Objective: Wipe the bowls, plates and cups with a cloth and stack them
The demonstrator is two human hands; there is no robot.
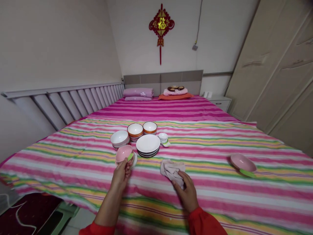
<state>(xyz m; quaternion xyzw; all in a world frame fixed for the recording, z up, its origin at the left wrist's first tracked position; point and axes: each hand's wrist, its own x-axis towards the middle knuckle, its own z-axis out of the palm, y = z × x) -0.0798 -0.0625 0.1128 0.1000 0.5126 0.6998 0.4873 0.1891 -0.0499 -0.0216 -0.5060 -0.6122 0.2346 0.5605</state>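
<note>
1. The left hand (122, 174) pinches the near rim of a pink bowl (123, 152) and holds it tilted just above the bed (207, 137), in front of the crockery. A green piece sits at the bowl's edge beside the thumb.
2. The right hand (187, 192) has its fingers curled over the near end of a beige cloth (171, 169). The cloth lies bunched on the striped cover, well to the right of the bowl.
3. Behind the bowl stand a stack of white plates (148, 143), white bowls (119, 137), two orange-banded bowls (135, 130) and a small white cup (163, 136), all close together.
4. A second pink bowl (242, 162) lies alone far to the right.
5. To my eye, a rim pinch is a thin hold on glazed ware. A thumb inside and fingers spread beneath would steady it better.
6. The mattress gives, so the bowl is best kept clear of the stacks, which look easy to knock.
7. The cloth looks better gathered into the palm than dragged by one corner.
</note>
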